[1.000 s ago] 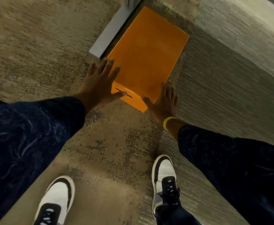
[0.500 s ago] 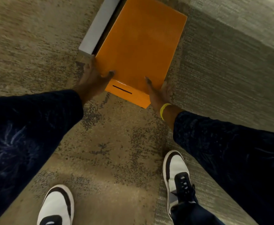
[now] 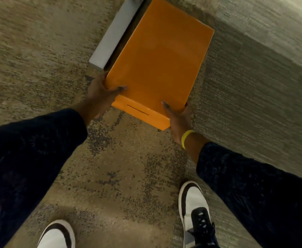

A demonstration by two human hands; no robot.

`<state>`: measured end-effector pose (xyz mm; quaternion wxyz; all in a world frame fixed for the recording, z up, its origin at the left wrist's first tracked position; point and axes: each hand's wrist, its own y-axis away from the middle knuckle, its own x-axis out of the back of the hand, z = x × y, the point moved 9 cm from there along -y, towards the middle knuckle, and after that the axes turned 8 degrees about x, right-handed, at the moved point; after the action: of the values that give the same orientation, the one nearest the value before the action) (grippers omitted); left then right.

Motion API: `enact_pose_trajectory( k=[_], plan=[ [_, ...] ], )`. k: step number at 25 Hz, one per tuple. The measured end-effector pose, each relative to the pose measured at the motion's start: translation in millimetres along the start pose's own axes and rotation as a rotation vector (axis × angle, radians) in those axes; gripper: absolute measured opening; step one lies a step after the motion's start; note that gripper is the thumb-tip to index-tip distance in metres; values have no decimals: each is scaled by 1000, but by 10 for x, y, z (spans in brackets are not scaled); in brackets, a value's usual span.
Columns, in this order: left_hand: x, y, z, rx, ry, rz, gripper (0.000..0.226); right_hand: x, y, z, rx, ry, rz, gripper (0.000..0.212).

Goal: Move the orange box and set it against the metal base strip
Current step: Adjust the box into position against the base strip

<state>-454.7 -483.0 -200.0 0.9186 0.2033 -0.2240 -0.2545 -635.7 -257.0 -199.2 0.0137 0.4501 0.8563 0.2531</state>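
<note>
Both hands clamp the box's (image 3: 160,63) near corners, left hand (image 3: 100,94) and right hand (image 3: 178,119) each with thumb on top, to steer it squarely. Its long side lies beside the strip (image 3: 115,33), seemingly touching.

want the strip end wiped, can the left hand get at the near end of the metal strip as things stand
Probably yes, but not freely. The metal base strip ends just beyond the left hand, with bare carpet between. That hand is gripping the orange box, as is the right hand, so it would have to let go first.
</note>
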Motion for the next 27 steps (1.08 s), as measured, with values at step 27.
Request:
enact_pose_trajectory(
  k=[27],
  plan=[
    [88, 334, 482, -400, -931, 67, 98, -103, -31, -766, 359, 799, -147, 110]
  ],
)
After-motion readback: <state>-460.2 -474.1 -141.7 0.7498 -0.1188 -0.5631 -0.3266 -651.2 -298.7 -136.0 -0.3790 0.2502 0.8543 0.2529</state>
